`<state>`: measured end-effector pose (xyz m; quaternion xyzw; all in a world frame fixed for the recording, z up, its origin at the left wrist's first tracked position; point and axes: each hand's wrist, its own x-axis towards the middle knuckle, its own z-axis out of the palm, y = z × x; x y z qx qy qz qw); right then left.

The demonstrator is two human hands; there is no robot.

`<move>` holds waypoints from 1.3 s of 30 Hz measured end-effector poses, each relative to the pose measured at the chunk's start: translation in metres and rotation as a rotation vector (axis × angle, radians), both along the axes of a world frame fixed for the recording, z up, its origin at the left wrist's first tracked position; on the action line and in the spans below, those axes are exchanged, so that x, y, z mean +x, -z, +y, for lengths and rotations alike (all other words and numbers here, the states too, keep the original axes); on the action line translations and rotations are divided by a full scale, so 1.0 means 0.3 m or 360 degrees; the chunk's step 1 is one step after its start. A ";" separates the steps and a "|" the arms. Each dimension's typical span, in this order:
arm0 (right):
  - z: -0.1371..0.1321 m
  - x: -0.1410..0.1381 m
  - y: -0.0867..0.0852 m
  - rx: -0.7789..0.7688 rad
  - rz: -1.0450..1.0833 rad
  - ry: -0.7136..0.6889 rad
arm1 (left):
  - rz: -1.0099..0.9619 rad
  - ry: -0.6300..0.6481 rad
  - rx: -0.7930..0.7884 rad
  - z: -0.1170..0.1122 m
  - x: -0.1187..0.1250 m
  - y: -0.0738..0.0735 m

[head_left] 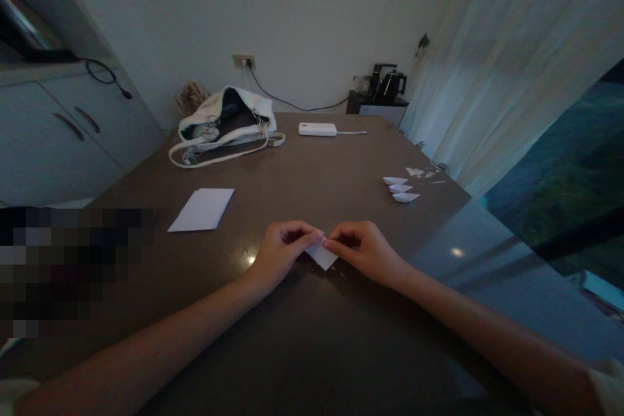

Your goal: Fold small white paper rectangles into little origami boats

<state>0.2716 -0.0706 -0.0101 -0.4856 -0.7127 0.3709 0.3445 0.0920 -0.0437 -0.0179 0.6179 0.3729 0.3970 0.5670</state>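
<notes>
A small folded piece of white paper (324, 256) is pinched between my two hands near the middle of the table, one corner pointing toward me. My left hand (287, 248) grips its upper left side with thumb and fingertips. On the other side, my right hand (361, 248) pinches the upper right part, the thumbs almost meeting. My fingers cover the paper's far edge. To the left lies a stack of white paper sheets (202, 210). Three folded paper boats (402, 189) sit in a close row at the right.
White paper scraps (422, 173) lie near the table's right edge. At the back are a white handbag (229, 118) with its strap and a white power bank (317, 129) with a short cable. A black kettle (391, 85) stands beyond the table, and a curtain (468, 65) hangs right.
</notes>
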 end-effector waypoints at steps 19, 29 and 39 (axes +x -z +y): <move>0.016 0.016 0.013 -0.0036 0.0307 0.0190 | 0.0083 -0.0030 0.0113 0.034 -0.018 0.005; -0.017 0.009 0.000 0.0648 -0.0294 -0.0036 | 0.0147 0.0181 0.0121 0.038 -0.026 0.012; 0.026 0.018 0.041 -0.0003 0.0530 0.0190 | -0.0126 0.0348 -0.0206 0.043 -0.019 0.014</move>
